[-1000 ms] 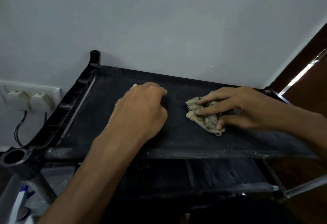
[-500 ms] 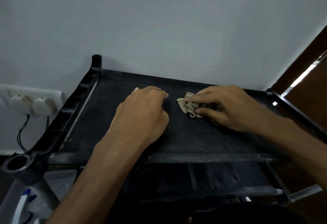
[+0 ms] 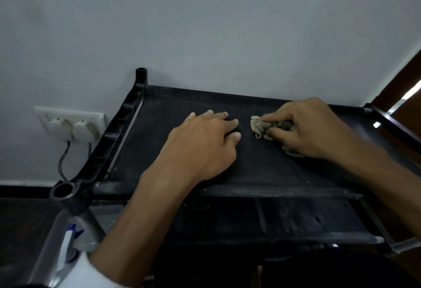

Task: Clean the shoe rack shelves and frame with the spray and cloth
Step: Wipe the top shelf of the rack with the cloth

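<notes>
Black fabric forms the top shelf (image 3: 262,169) of the shoe rack, edged by a black plastic frame (image 3: 118,137) against a pale grey wall (image 3: 205,25). The right hand (image 3: 316,128) covers most of a crumpled beige cloth (image 3: 259,127), fingers (image 3: 273,118) clamped down on it, so only its left folds and a scrap under the palm show. The left hand (image 3: 202,146) rests flat on the shelf beside it, fingers loosely spread, holding nothing. A dim lower shelf (image 3: 307,221) is partly hidden beneath. At bottom left a white and blue spray bottle (image 3: 68,244) is blurred and cut off by the sleeve. A white wall socket (image 3: 70,123) holds two plugs.
</notes>
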### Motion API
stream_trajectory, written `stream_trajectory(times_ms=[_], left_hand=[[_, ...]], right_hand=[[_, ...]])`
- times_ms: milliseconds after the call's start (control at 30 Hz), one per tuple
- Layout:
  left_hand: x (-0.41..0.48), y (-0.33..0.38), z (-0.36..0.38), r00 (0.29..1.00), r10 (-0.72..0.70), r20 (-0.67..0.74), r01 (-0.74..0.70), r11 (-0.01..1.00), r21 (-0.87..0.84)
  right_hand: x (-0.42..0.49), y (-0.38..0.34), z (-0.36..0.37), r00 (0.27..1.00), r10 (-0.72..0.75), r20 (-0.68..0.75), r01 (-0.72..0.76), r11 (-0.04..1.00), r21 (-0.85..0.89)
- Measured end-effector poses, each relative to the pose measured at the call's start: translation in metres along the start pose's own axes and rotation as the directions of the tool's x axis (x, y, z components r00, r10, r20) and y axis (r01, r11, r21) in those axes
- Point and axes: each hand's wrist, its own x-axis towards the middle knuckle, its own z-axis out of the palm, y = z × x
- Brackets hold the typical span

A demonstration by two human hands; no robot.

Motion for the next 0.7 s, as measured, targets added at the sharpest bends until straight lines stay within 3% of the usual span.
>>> stream_trajectory(times_ms=[133, 333, 700], left_hand=[[0.003, -0.002, 0.001, 1.0, -0.01, -0.01, 0.011, 1.0, 0.017], [0.005, 0.001, 0.006, 0.999, -0.021, -0.033, 0.023, 0.999, 0.045], [0.01, 0.006, 0.007, 0.992, 0.026, -0.12, -0.02, 0.998, 0.051]], right_hand=[[-0.006, -0.018, 0.0, 0.999, -0.041, 0.027, 0.041, 0.999, -0.003], [-0.04, -0.022, -0.018, 0.992, -0.056, 0.114, 0.034, 0.981, 0.19], [-0.016, -0.02, -0.008, 0.984, 0.179, 0.008, -0.176, 0.96, 0.216]])
